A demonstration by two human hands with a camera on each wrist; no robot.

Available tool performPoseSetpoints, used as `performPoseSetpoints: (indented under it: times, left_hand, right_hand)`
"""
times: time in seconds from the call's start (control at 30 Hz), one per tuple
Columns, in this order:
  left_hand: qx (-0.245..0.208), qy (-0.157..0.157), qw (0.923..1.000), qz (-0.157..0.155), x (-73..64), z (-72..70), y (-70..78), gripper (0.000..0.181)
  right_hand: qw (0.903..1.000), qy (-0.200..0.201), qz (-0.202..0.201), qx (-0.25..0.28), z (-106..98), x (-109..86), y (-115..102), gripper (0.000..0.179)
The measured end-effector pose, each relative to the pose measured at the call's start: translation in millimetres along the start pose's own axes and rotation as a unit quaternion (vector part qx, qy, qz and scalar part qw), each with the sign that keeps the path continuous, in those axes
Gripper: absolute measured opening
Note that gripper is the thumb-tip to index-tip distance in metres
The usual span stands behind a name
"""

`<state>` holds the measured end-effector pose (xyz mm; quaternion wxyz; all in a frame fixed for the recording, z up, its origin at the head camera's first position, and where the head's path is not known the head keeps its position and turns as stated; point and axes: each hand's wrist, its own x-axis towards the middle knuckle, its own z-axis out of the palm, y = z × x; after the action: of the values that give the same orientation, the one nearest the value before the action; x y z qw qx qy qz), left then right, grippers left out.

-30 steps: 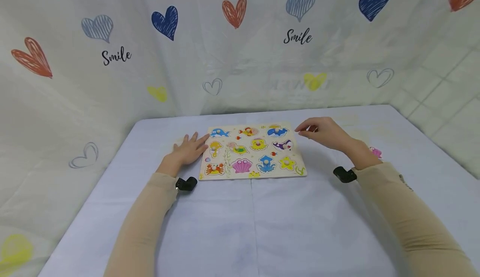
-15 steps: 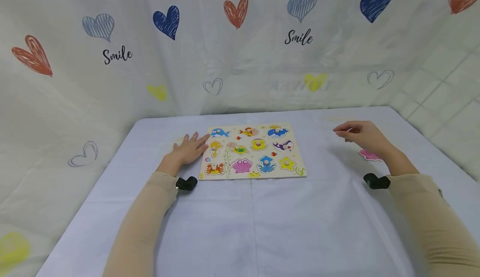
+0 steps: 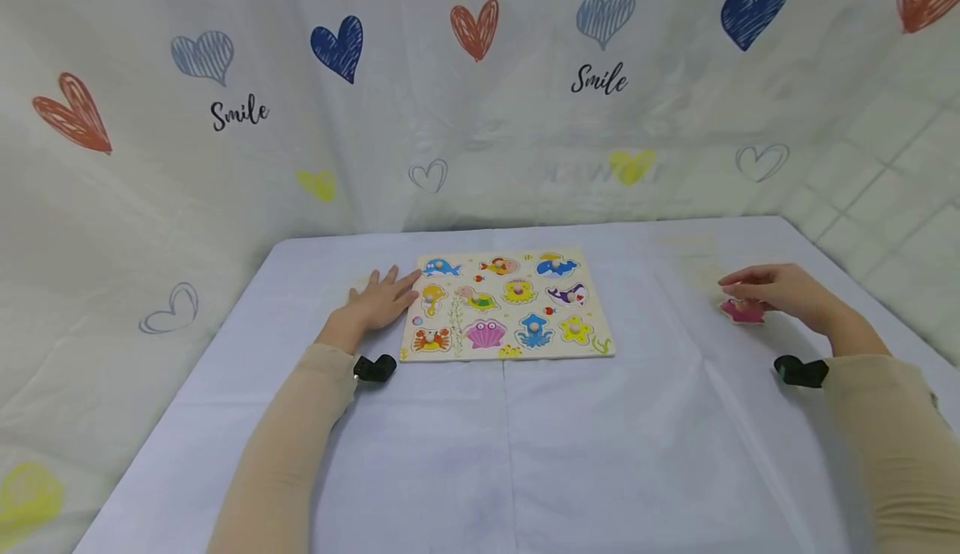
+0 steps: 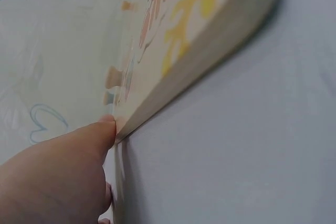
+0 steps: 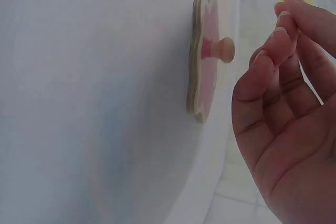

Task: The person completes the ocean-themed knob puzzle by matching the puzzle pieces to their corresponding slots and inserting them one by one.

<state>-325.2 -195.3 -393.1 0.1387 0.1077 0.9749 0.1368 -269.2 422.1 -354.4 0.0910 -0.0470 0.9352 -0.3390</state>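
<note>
A cream wooden peg puzzle board (image 3: 528, 271) lies flat on the table, with sea-creature pieces in it. My left hand (image 3: 375, 300) rests at its left edge with fingers spread. In the left wrist view the thumb (image 4: 102, 132) touches the board's side (image 4: 205, 51). Over on the right, a pink puzzle piece (image 3: 742, 312) lies alone on the table. My right hand (image 3: 795, 291) is just above it, fingers loosely bent and holding nothing. The right wrist view shows the piece's wooden knob (image 5: 226, 50) beside the fingertips, with a gap between.
A white cloth (image 3: 600, 437) covers the table, creased to the right of the board. Behind stands a pale curtain (image 3: 510, 121) printed with hearts and "Smile". Dark wrist cameras (image 3: 801, 371) sit at both cuffs.
My right hand has moved right, away from the board's upper right corner, and come down over the pink piece. The left hand has stayed at the board's left edge.
</note>
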Motion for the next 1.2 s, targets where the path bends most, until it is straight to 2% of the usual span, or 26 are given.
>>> performPoseSetpoints:
  times: [0.37, 0.57, 0.93, 1.2]
  left_hand:
    - [0.005, 0.002, 1.0, -0.002, 0.8, 1.1, 0.1, 0.061]
    - [0.001, 0.004, 1.0, -0.002, 0.9, 1.4, 0.4, 0.06]
    - [-0.002, 0.005, 1.0, -0.003, 1.5, 1.5, 0.2, 0.06]
    - [-0.003, 0.005, 1.0, -0.004, 2.1, 2.6, -1.0, 0.06]
  right_hand:
    - [0.999, -0.014, 0.035, -0.024, -5.3, -4.8, 23.8, 0.057]
    - [0.9984, -0.019, 0.049, -0.021, -7.6, -7.2, 29.7, 0.055]
    - [0.9979, -0.033, 0.046, -0.033, -6.0, -2.9, 29.7, 0.051]
    - [0.9958, -0.029, 0.021, -0.085, -3.8, 0.7, 27.7, 0.046]
